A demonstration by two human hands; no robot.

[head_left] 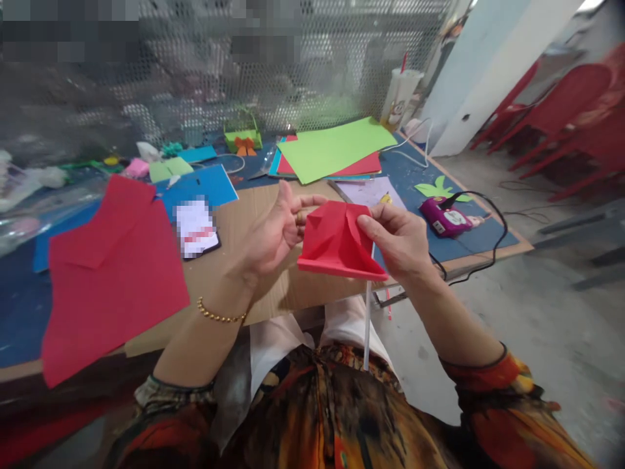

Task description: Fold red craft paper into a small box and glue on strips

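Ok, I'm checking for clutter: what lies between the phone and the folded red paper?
Between the phone and the folded red paper, the head view shows the open left hand, with brown board beneath it.

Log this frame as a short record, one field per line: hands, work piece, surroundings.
left hand: open, beside the folded red paper; contact unclear
right hand: pinching the folded red paper at its right side
work piece: creased, with a raised lower edge
white stick: hangs below the paper; attachment unclear
left side: large red sheet, phone
far side: light green sheet on a stack, cup with straw
right side: purple device with black cable
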